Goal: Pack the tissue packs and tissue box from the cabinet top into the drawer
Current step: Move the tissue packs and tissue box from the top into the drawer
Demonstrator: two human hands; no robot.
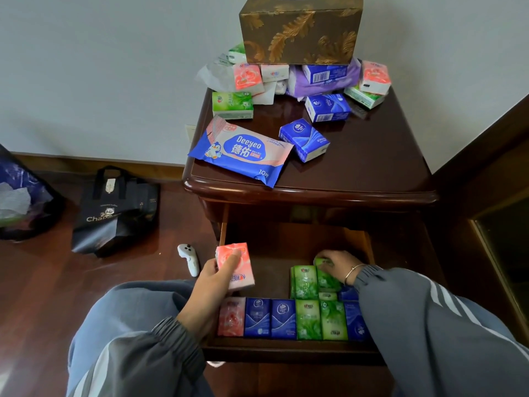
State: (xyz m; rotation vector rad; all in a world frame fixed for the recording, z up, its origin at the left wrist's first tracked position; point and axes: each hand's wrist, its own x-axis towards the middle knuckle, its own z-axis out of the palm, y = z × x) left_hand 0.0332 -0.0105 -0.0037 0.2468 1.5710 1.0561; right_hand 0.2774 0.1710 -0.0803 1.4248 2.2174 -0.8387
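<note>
Gripping pink pack (236, 266), left hand (209, 285), above drawer (286, 352).

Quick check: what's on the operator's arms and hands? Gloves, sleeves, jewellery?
No gloves: left hand and right hand are bare. Both arms wear grey jacket sleeves with ribbed cuffs and pale stripes. A thin metal bangle circles the right wrist.

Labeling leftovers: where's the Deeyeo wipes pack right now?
Head view: the Deeyeo wipes pack lies flat on the cabinet top, at its front-left corner, just left of a blue tissue pack and in front of a green tissue pack.
</note>
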